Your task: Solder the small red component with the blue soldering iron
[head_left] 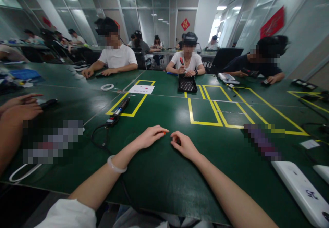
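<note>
My left hand (152, 136) is just above the green table (164, 176), its fingers pressed together. A small orange piece (165, 132) shows between the thumb and fingertips; its kind is too small to make out. Close by on the right, my right hand (184, 145) is curled with thumb and fingers bent inward. Something dark lies in the shade of those fingers, and I cannot tell what it is. A narrow gap separates the two hands. Beyond my left hand lies a pen-shaped electric screwdriver (121, 107), its black cable (94, 135) looping toward me.
Yellow tape (205, 122) marks rectangles on the table. A white paper (141, 89) and white ring (107, 87) lie farther back. A co-worker opposite holds a red-handled tool above a black tray (187, 84). At right lies a white device (300, 187). Another person's hands (20, 109) are at left.
</note>
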Available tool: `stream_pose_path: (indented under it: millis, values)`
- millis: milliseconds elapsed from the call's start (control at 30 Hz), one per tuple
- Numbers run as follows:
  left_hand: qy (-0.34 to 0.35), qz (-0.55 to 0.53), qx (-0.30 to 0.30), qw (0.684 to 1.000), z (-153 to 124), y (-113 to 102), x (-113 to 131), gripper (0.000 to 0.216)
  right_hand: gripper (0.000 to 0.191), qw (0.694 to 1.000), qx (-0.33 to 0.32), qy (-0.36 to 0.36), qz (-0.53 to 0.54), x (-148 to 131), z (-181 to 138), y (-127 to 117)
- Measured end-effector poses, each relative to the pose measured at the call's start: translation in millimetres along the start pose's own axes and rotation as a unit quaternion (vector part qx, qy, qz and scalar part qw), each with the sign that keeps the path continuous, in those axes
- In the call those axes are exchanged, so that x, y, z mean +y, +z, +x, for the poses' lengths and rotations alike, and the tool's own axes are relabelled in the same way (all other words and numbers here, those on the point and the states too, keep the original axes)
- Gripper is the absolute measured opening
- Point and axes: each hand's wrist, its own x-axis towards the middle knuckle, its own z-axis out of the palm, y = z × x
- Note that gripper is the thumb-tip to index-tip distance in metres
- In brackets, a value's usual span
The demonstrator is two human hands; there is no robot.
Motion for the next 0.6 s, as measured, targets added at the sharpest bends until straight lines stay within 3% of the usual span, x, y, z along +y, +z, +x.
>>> stream_pose_path:
  millis: [100,300,600]
  values:
    - [-0.019,-0.089,-0.054,0.994,-1.0,13.8,10.1,0.039,0.032,1.000,-0.012,-0.014,0.007,-4.8,-1.3,0.2]
    - [-0.042,-0.169,-0.093,0.980,-3.4,22.4,9.2,0.044,0.010,0.998,-0.025,-0.047,-0.021,-9.4,-2.0,1.0]
    - [0.003,-0.112,-0.004,0.994,-4.0,19.0,16.1,0.030,0.018,0.983,-0.015,0.067,0.168,-5.3,2.3,-0.1]
